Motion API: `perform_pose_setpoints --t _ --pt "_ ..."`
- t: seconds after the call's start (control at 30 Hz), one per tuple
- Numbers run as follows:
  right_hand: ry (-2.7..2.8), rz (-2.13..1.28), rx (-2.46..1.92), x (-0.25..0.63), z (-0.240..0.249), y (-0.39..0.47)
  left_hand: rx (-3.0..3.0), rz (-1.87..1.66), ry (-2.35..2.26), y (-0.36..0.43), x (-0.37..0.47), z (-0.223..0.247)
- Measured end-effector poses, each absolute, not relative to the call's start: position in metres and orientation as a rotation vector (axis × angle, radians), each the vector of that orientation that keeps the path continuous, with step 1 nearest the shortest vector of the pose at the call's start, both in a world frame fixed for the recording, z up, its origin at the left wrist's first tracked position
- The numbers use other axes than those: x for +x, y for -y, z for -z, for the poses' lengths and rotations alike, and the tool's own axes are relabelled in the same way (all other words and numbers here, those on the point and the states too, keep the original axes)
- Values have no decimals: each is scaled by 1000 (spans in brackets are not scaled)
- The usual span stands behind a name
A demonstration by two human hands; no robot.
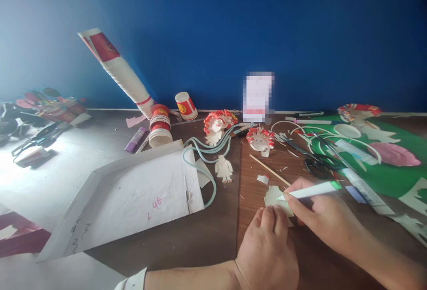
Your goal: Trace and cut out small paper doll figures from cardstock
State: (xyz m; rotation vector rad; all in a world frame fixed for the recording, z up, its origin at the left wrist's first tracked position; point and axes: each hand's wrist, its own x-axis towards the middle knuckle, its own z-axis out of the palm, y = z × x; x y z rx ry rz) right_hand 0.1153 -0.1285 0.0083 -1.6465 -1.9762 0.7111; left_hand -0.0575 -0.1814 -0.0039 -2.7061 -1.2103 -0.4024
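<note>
My right hand (320, 212) grips a white marker (310, 191) with a green cap end, its tip on a small pale paper cut-out (275, 194). Beside it, my left hand (270, 241) presses down on the lower part of that paper, fingers together, covering some of it. A thin wooden stick (268, 169) lies just above the paper, near a small white scrap (263, 179). A paper figure (223, 169) lies to the left, and a round face with a red-and-white curled rim (260, 139) sits farther back.
On the left are a white cardboard box lid (133, 187), stacked paper cups (130, 78) and a purple glue stick (135, 139). A pale blue cable (213, 192) curves beside the lid. Black scissors (315, 165) and green paper (383, 179) lie right. A blue wall (200, 27) stands behind.
</note>
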Motion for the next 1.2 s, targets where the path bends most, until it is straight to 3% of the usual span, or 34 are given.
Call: perform_pose_setpoints --t 0.47,0.77,1.2 --pt "1976 -618 -1653 115 -8 128 -2747 226 1170 181 -59 2" --pt "1970 -601 -1670 117 -6 128 -2690 400 1209 183 -58 3" --pt "1960 -581 -1692 118 -4 127 -2693 388 1178 181 -58 3"
